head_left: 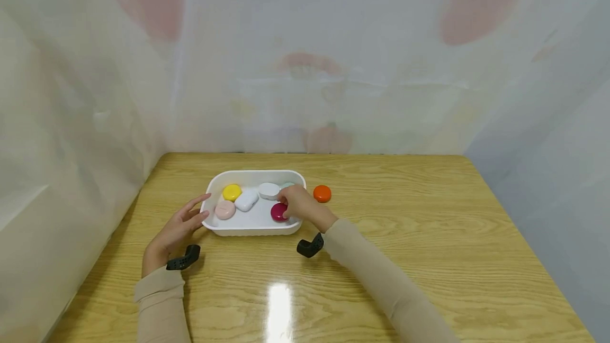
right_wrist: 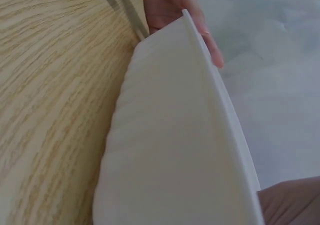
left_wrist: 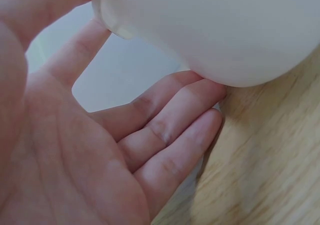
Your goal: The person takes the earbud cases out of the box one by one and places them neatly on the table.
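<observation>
A white oblong tray (head_left: 252,221) holds several smooth, rounded pieces. My right hand (head_left: 300,205) reaches over its right end and pinches a glossy magenta disc (head_left: 278,212) between thumb and fingers. My left hand (head_left: 178,229) is at the tray's left end, with fingertips touching the rim and outer wall. In the left wrist view its loosely extended fingers (left_wrist: 165,130) lie against the wall's lower edge. Inside lie a yellow disc (head_left: 232,192), a pale pink disc (head_left: 225,209), two white rounded pieces (head_left: 247,200) and a pale green piece (head_left: 288,186), partly hidden behind my right hand.
An orange disc (head_left: 322,193) lies on the wooden table (head_left: 429,237), just right of the tray. Each wrist carries a black device (head_left: 311,246). Pale patterned curtains (head_left: 381,94) hang behind the table and at both sides.
</observation>
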Demonstrator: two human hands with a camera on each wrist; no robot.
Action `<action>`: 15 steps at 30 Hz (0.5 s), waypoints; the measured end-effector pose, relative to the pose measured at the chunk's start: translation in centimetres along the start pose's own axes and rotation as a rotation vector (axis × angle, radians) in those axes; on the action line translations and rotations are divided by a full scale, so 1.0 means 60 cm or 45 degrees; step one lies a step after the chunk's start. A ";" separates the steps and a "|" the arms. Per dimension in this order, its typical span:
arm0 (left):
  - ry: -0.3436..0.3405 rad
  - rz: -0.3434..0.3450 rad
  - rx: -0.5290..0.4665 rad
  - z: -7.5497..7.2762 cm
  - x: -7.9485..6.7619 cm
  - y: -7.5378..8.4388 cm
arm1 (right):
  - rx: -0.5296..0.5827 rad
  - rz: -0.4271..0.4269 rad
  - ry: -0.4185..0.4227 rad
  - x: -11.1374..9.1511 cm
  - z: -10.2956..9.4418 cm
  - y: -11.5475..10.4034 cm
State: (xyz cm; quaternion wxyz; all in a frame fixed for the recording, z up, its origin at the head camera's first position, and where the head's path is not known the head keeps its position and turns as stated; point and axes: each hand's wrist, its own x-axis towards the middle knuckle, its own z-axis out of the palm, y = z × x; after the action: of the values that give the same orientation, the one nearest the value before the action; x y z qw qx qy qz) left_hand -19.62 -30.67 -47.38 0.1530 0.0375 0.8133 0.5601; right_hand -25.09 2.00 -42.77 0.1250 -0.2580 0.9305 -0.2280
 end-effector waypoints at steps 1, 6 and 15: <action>0.003 -0.003 0.001 0.000 0.000 0.000 | -0.018 -0.014 0.004 0.001 0.001 -0.002; 0.005 -0.004 -0.010 0.000 0.000 0.000 | -0.037 -0.086 0.023 0.004 0.010 -0.010; 0.000 -0.012 0.007 0.001 -0.001 0.000 | 0.253 -0.002 -0.059 0.019 0.025 -0.013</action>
State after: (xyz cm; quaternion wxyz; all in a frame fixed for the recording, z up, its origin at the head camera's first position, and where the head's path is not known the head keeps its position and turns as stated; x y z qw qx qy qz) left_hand -19.55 -30.61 -47.38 0.1555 0.0342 0.8150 0.5571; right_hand -25.18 0.26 -43.82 0.1714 -0.2502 0.9000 -0.3132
